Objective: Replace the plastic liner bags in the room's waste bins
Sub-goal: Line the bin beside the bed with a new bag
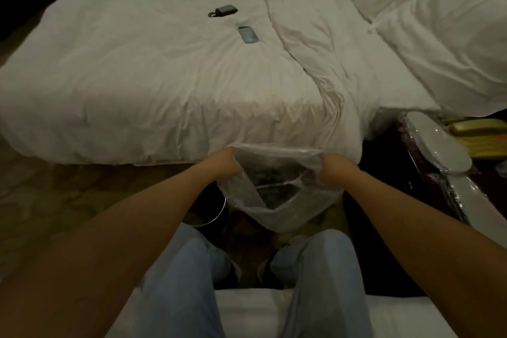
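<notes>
**Clear liner bag held open beside a bed**

A clear plastic liner bag is gripped at its rim by the left hand and the right hand, stretched wide apart. It hangs above the carpet, before the white bed. A metal bin is partly seen beneath. A phone lies on the duvet.

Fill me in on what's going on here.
A person, seated on the edge of one bed and facing another bed, holds a clear plastic bag open by its rim, the left hand and right hand each gripping one side. Below the bag, a bin shows on the floor, mostly hidden. The bag is not yet fitted over it. A phone and a charger lie on the far bed.
</notes>
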